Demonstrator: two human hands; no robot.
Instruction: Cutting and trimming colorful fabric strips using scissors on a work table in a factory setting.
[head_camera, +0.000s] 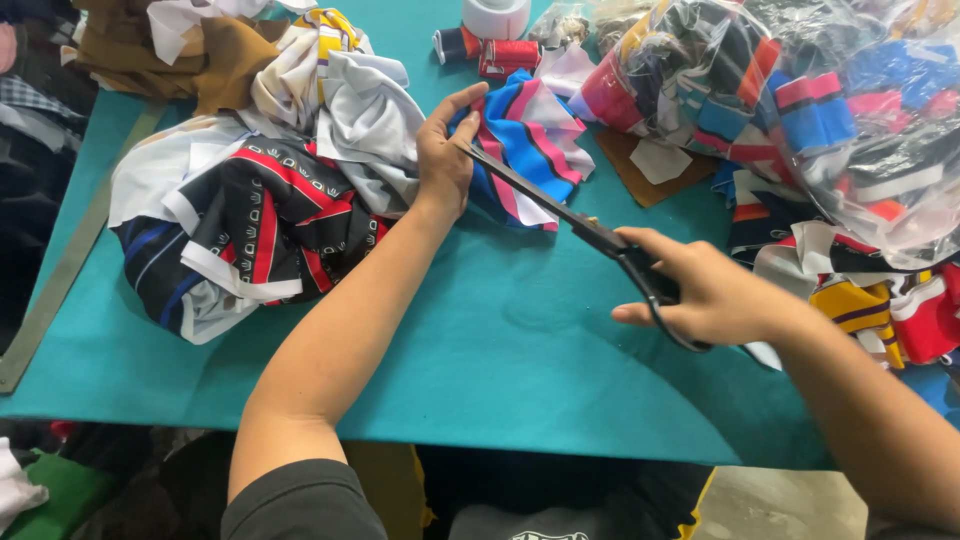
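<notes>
striped fabric piece (528, 140): a crumpled scrap banded in blue, pink, white and black; it lies on the far middle of the teal surface (500, 340), just right of the left hand and left of the clear bag.
scissors (585, 228): long dark blades, closed or nearly so, running diagonally from the right hand up-left to the striped fabric piece; the tip sits at the scrap's near edge by the left hand's thumb.
left hand (443, 150): arm stretched forward across the surface, palm down; fingers curved and closed on the left edge of the striped fabric piece, thumb pointing right above it.
right hand (700, 290): forearm coming in from the lower right; fingers threaded through the black handles and wrapped round them, index finger laid forward along the scissors.
fabric pile (260, 190): heap of white, black, red and blue cloth, touching the left wrist on its left side; brown and yellow pieces lie behind it.
clear bag (800, 110): plastic bag stuffed with striped scraps, filling the far right; loose scraps spill below it near the right wrist.
thread spools (490, 52): dark and red spools at the far edge, beside a white roll (497, 15).
open room: a bare teal stretch between the two arms, reaching to the near edge of the surface.
</notes>
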